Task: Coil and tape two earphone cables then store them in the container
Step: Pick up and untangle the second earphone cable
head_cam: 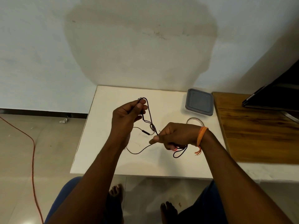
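Observation:
A black earphone cable [149,117] hangs in the air between both hands above the white table [103,156]. My left hand [127,115] pinches a loop of it at the top, between thumb and fingers. My right hand [174,137] grips the lower part, with loops [180,152] drooping under the palm and one strand sagging onto the table. A second cable with an inline remote [145,132] lies on the table under the hands. The grey lidded container [199,101] stands at the table's back right. A clear tape roll [194,121] lies in front of it.
A wooden desk [258,131] adjoins the table on the right, with a dark screen [278,94] on it. The wall stands right behind the table. An orange cord [33,152] runs over the floor at left. My knees and bare feet are below the table's front edge.

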A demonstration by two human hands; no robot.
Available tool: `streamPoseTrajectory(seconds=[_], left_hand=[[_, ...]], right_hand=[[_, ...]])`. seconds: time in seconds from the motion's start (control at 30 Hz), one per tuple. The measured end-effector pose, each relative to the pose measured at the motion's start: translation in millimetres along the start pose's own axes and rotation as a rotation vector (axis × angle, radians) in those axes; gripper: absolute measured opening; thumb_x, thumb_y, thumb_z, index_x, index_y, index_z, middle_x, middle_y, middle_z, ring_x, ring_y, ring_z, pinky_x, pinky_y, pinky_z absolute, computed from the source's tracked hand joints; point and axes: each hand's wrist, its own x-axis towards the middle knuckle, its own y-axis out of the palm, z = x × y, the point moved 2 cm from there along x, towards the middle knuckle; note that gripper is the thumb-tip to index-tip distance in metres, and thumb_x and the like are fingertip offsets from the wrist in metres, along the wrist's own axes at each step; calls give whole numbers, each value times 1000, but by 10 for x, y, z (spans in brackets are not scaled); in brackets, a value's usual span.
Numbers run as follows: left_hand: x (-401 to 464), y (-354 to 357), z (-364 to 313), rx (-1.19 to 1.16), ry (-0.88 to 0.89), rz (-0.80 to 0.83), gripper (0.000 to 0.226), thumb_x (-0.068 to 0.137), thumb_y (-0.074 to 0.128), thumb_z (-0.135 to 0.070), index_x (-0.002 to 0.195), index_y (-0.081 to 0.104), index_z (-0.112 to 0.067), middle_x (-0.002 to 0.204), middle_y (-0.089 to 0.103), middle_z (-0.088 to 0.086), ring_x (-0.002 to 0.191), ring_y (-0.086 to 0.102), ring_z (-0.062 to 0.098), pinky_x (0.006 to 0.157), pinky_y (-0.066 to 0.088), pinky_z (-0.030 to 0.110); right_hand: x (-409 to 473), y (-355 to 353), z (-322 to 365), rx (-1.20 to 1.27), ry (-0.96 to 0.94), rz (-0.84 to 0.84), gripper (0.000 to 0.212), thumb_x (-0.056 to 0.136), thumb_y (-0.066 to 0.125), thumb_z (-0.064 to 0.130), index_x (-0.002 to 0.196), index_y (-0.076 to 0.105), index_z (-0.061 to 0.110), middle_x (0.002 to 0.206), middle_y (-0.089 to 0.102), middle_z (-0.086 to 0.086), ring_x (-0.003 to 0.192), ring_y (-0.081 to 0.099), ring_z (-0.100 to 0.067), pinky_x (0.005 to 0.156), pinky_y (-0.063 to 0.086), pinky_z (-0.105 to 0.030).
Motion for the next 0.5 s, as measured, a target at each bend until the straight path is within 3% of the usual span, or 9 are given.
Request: streamPoseTrajectory(seconds=[0.07,0.1,0.17,0.27,0.33,0.5], left_hand=[[5,3,27,30,-12,-4,21,93,62,-19,110,72,-13,95,74,4,91,66,15,85,53,34],[5,11,46,58,-17,4,21,92,63,-18,110,73,-12,95,74,3,90,67,14,81,52,32],[4,29,78,95,-26,27,20,91,64,-16,108,73,-12,94,75,4,90,68,14,79,51,31],[20,17,110,96,-40,15,19,93,61,-12,108,73,-12,97,75,6,92,70,16,84,52,35],[45,-27,126,81,-42,-44,19,94,60,-11,108,72,-12,97,76,6,93,70,17,85,52,35],[75,-110,115,-42,-71,-116,21,98,55,-15,114,68,-10,106,73,11,99,68,22,87,53,35]], right_hand=[[-9,6,82,10,-14,6,40,95,49,48,76,75,23,69,68,12,92,62,-49,91,50,-53],[-16,4,114,22,-6,-16,38,98,46,44,85,76,23,78,71,11,78,64,-32,82,53,-41],[-9,3,151,-9,3,-69,32,100,42,40,110,70,30,92,71,7,77,60,-11,78,50,-21],[-7,-65,144,-11,-12,-210,39,100,40,38,119,66,15,94,69,6,91,63,-10,93,46,-24],[-59,-148,122,99,-58,-302,39,101,39,37,131,58,21,89,70,1,90,63,-6,94,42,-17],[-174,-298,132,224,-151,-452,40,103,40,27,142,44,21,65,67,1,88,64,-8,100,38,-23]])
